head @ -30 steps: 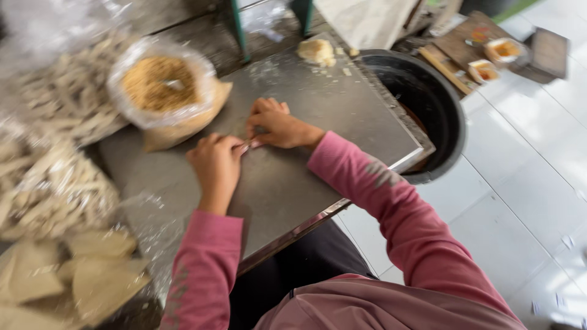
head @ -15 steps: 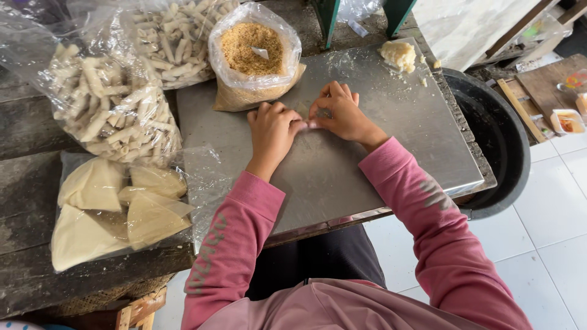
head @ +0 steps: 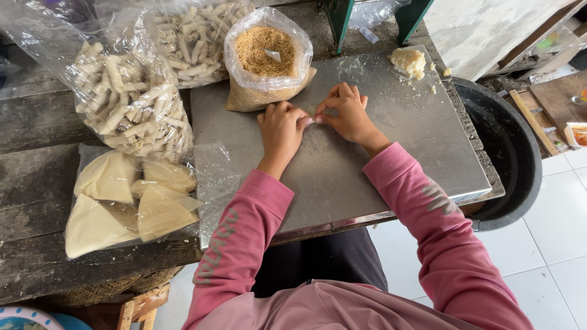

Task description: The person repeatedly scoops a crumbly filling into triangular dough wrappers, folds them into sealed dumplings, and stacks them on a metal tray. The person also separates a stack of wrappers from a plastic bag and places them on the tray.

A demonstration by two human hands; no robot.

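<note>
A small pale roll (head: pixel 310 120) is lying on the metal sheet (head: pixel 391 165), pinched between the fingertips of both hands near the sheet's far middle; most of it is hidden by the fingers, so only a whitish tip is showing.

Just beyond the hands, a clear bag of golden crumbs (head: pixel 266 56) is standing open, with a small white scoop (head: pixel 273 55) resting in the crumbs. Further left, 2 clear bags are holding many finished pale rolls: the bag of rolls (head: pixel 131 107) nearest the left edge and a second bag of rolls (head: pixel 199 36) behind it. Nearer, on the dark wooden table (head: pixel 33 201), a plastic bag of triangular wrappers (head: pixel 125 201) is lying flat (4 or so pale folded triangles are showing). At the far right corner of the sheet a lump of pale dough (head: pixel 408 62) is sitting with crumbs around it, and a black tub (head: pixel 513 153) is standing just right of the table.

The left hand (head: pixel 282 129) is lying knuckles up, its fingers curled and closing on the roll's left end. The right hand (head: pixel 347 115) is meeting it from the right, fingers bent and gripping the other end. Both forearms, in pink sleeves, are reaching in from the near side.
</note>
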